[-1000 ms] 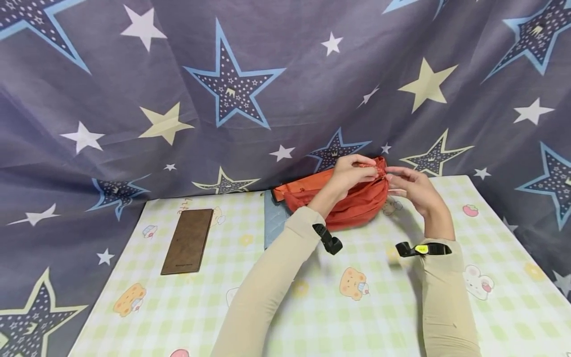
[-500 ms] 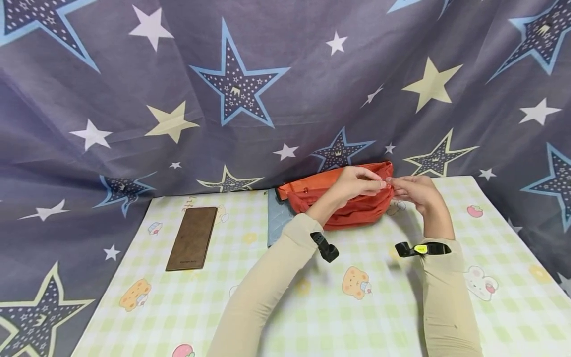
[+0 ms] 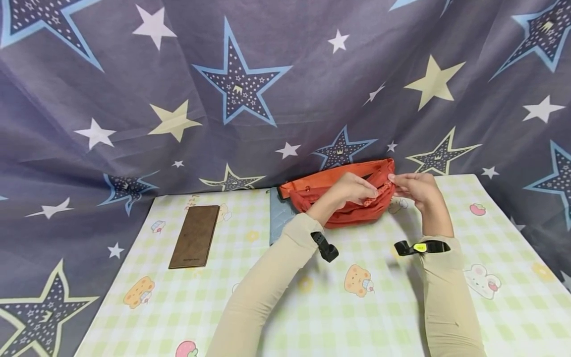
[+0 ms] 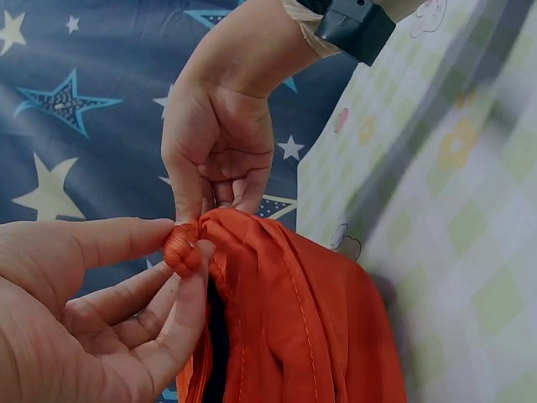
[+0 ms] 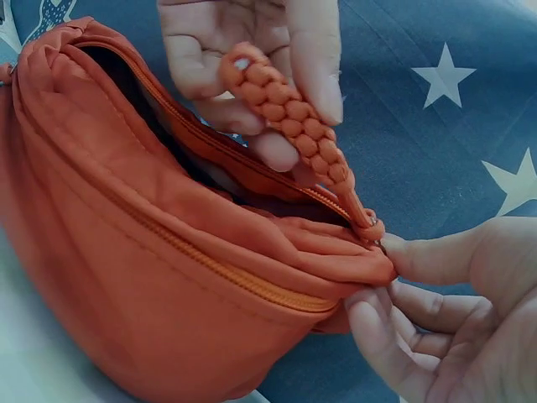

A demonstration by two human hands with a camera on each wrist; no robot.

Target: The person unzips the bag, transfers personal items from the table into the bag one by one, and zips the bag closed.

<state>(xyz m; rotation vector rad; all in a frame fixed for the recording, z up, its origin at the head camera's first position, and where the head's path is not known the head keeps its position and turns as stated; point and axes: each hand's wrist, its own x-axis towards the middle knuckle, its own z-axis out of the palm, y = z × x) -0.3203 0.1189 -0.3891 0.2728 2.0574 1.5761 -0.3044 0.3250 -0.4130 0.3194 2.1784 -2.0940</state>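
An orange-red waist bag (image 3: 357, 214) sits at the back of the table, its top zipper partly undone and a dark gap showing in the right wrist view. My left hand (image 3: 350, 191) pinches the braided cord zipper pull (image 5: 294, 122) between thumb and fingertips. Close beside it, my right hand (image 3: 417, 189) pinches the bag's right end, near where the pull joins the zipper. A second zipper (image 5: 226, 273) runs along the bag's front and looks closed. The left forearm hides part of the bag in the head view.
A flat blue quilted item (image 3: 278, 218) lies partly under the bag's left side. To the left is a brown wallet-like rectangle (image 3: 194, 238). The checked tablecloth (image 3: 321, 312) reaches a star-patterned curtain (image 3: 276, 54) behind.
My right hand has come in from slightly apart to the bag's right end. My left hand has shifted down with the pull, and a dark opening now shows along the bag's top.
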